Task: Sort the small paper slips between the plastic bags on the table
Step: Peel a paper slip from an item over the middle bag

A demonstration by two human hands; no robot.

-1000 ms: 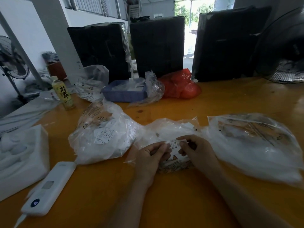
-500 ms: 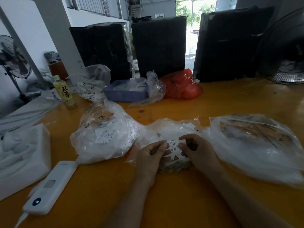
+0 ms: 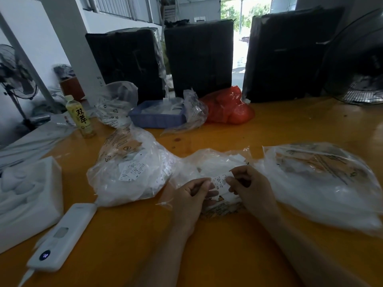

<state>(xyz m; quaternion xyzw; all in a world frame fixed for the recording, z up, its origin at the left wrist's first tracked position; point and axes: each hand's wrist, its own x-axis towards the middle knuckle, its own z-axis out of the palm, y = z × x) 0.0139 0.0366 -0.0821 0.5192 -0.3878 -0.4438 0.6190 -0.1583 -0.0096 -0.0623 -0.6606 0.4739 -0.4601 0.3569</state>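
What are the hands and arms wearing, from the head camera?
Nothing shows on either. The left hand and right hand are bare, without gloves, rings or a watch in view. Both forearms are bare to the frame's bottom edge; no sleeve shows.

A: Anything readable out there?

B: The bottle carries two big Chinese characters down its label, 双萃.

A: And right of the bottle?

B: The paper slip, pinched between the left hand and right hand, shows printed lines too small to read, with what looks like "XS" at its lower edge.

A: Nearer than the bottle?

B: The power bank has a lit display; its digits are blurred.
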